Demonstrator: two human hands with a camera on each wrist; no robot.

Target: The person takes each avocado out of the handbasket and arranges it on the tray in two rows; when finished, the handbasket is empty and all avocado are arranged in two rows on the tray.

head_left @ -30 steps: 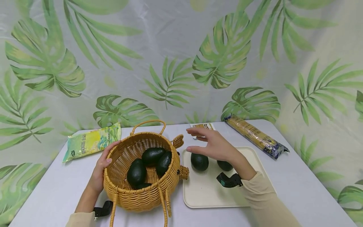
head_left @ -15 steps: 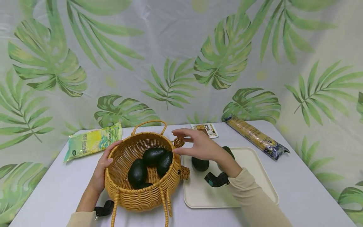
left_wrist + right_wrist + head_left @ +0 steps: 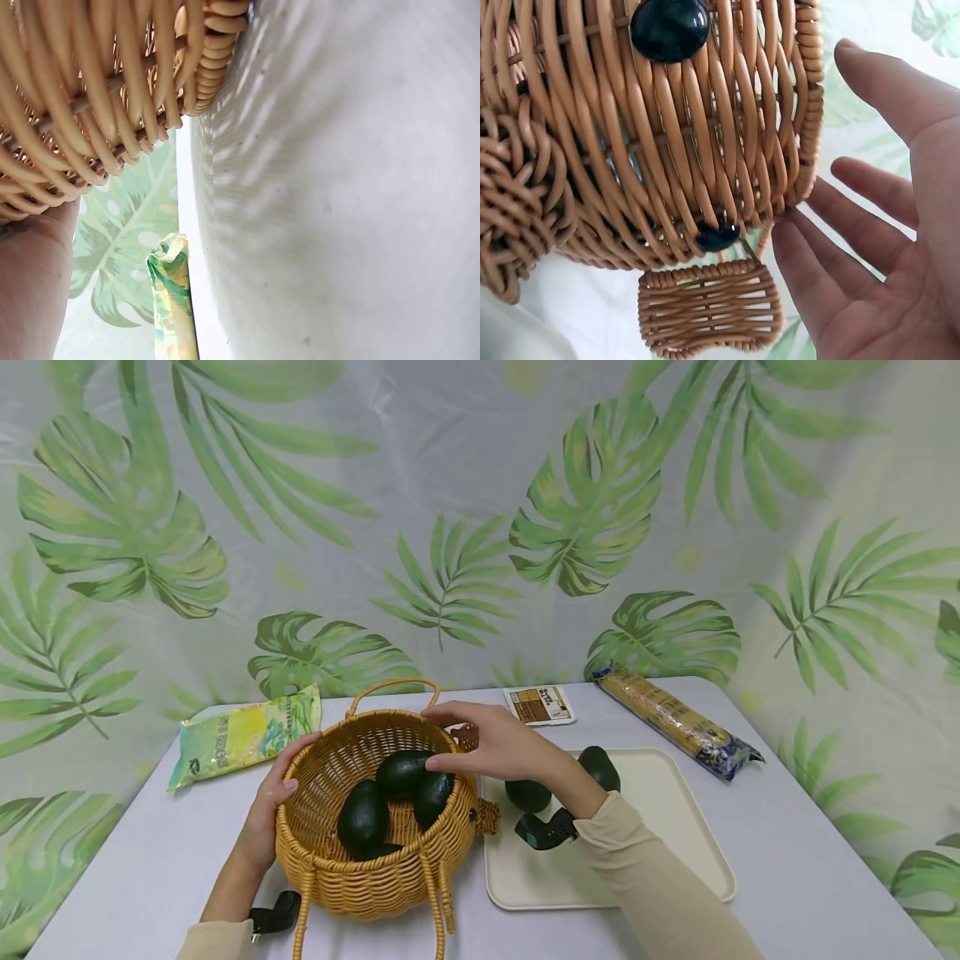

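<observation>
A pig-shaped wicker basket (image 3: 375,893) stands left of centre in the head view, its mouth tilted toward me. Dark green avocados (image 3: 363,814) lie inside, several of them. My left hand (image 3: 266,806) holds the basket's left side, thumb at the rim and fingers along it; in the left wrist view the basket hides most of these fingers. Over the right rim reaches my right hand (image 3: 498,743), thumb and fingers spread with nothing between them. The right wrist view shows those fingers beside the rim, near the wicker ear (image 3: 709,307). Two avocados (image 3: 600,768) sit on a cream tray (image 3: 667,860).
Behind the basket on the left lies a green and yellow bag (image 3: 243,735). A brown and white packet (image 3: 540,704) is at the back middle. A long gold and blue package (image 3: 675,718) lies at the back right. Handles (image 3: 435,902) hang at the basket's front.
My right hand has moved left from above the tray to the basket's right rim, uncovering the packet and the tray's second avocado. My left hand and the basket stay put.
</observation>
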